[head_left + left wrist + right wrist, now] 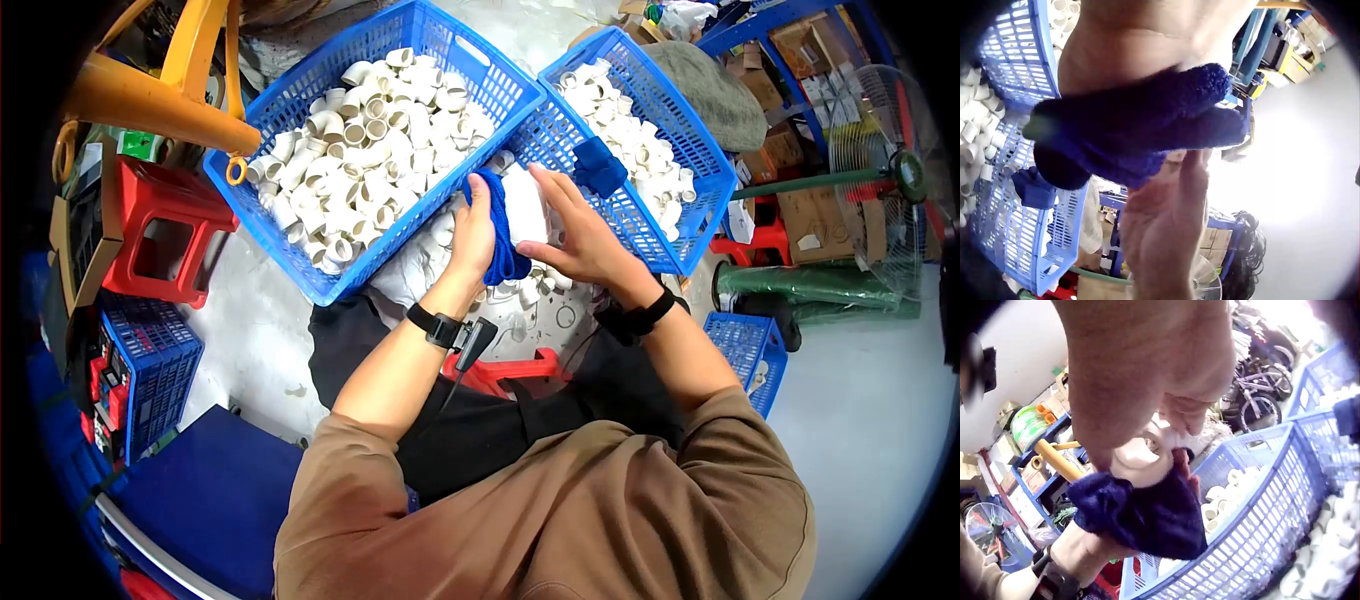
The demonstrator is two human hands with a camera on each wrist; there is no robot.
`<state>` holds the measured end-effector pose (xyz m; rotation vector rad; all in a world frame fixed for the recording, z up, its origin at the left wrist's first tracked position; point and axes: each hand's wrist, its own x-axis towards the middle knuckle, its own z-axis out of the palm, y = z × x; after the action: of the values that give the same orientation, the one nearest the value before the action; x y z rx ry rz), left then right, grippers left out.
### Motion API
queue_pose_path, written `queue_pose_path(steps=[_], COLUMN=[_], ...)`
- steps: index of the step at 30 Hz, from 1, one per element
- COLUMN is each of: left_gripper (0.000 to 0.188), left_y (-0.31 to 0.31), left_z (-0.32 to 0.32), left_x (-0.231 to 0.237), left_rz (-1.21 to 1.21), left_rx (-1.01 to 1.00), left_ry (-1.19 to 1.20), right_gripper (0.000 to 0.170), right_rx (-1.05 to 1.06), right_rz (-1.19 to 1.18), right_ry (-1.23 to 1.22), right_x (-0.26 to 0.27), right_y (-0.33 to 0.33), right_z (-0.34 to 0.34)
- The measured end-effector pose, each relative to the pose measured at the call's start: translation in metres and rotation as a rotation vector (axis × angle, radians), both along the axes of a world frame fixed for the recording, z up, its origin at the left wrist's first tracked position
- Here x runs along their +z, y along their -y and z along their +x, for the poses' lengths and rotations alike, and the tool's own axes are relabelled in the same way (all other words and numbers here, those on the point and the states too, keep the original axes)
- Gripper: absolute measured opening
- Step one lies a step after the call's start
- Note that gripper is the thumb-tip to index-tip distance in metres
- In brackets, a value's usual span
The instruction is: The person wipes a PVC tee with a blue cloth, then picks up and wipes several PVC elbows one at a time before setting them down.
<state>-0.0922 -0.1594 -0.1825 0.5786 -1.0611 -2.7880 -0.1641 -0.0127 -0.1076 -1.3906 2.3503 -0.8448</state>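
My left hand [474, 235] holds a bunched dark-blue cloth [507, 240], with the thumb laid along its near side. The cloth wraps round a white pipe fitting [1142, 464], whose round open mouth shows above the cloth in the right wrist view. My right hand [590, 238] holds the fitting from the other side, thumb and fingers spread about it. In the left wrist view the blue cloth [1135, 125] hides most of the fitting, and the right hand [1166, 219] stands beyond it. Both hands are above the floor between my knees, close to the crates.
A large blue crate [330, 290] full of white pipe elbows stands ahead on the left. A second blue crate [700, 245] with more fittings is ahead on the right, a blue cloth [600, 167] over its rim. A red stool [165, 230], yellow frame [160, 100] and fan [880, 180] stand around.
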Motion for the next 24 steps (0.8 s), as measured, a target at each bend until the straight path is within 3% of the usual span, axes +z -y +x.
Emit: queue_pose_path(steps=[2, 6, 7, 8, 9, 12, 15, 17, 18, 19, 21, 22, 23, 24], left_gripper=[0.085, 0.086, 0.086, 0.084, 0.081, 0.076, 0.075, 0.074, 0.078, 0.078, 0.083, 0.086, 0.076, 0.069], left_y=[0.0, 0.003, 0.003, 0.002, 0.002, -0.002, -0.002, -0.001, -0.003, -0.003, 0.0, 0.002, 0.004, 0.009], left_z=[-0.003, 0.001, 0.003, 0.004, 0.004, 0.004, -0.004, -0.005, -0.004, 0.0, 0.006, 0.003, 0.003, 0.008], left_x=[-0.004, 0.008, 0.003, -0.005, -0.005, -0.002, -0.018, -0.022, -0.02, -0.009, 0.008, 0.006, -0.006, 0.005], left_rz=[0.364, 0.427, 0.428, 0.244, 0.059, 0.022, -0.021, -0.262, -0.267, -0.269, 0.11, 0.264, 0.38, 0.146], left_rx=[-0.115, -0.199, -0.193, -0.192, -0.191, -0.11, -0.074, 0.088, 0.063, 0.063, -0.048, -0.118, -0.222, -0.247], left_ry=[-0.043, -0.128, -0.125, -0.058, 0.007, -0.058, -0.125, -0.049, -0.02, -0.018, 0.016, -0.071, -0.157, -0.042], right_gripper=[0.092, 0.09, 0.091, 0.092, 0.092, 0.096, 0.095, 0.095, 0.094, 0.094, 0.093, 0.09, 0.087, 0.085], right_rx=[-0.036, -0.042, -0.009, 0.022, 0.022, 0.016, -0.009, -0.041, -0.073, -0.073, -0.102, -0.106, -0.104, -0.083], right_rz=[-0.136, -0.198, -0.073, 0.05, 0.049, -0.066, -0.258, -0.378, -0.498, -0.5, -0.454, -0.376, -0.3, -0.222], right_ry=[0.129, 0.168, -0.029, -0.227, -0.227, 0.149, 0.332, 0.446, 0.558, 0.56, 0.581, 0.48, 0.381, 0.2], right_x=[-0.017, -0.035, -0.033, -0.031, -0.031, -0.032, -0.037, -0.038, -0.038, -0.039, -0.039, -0.042, -0.044, -0.042], right_y=[-0.004, -0.009, -0.011, -0.013, -0.015, -0.02, -0.018, -0.01, -0.006, -0.006, -0.005, -0.008, -0.012, -0.013], right_z=[0.003, 0.012, 0.01, 0.008, 0.005, 0.001, 0.007, 0.016, 0.018, 0.018, 0.015, 0.009, 0.002, -0.004])
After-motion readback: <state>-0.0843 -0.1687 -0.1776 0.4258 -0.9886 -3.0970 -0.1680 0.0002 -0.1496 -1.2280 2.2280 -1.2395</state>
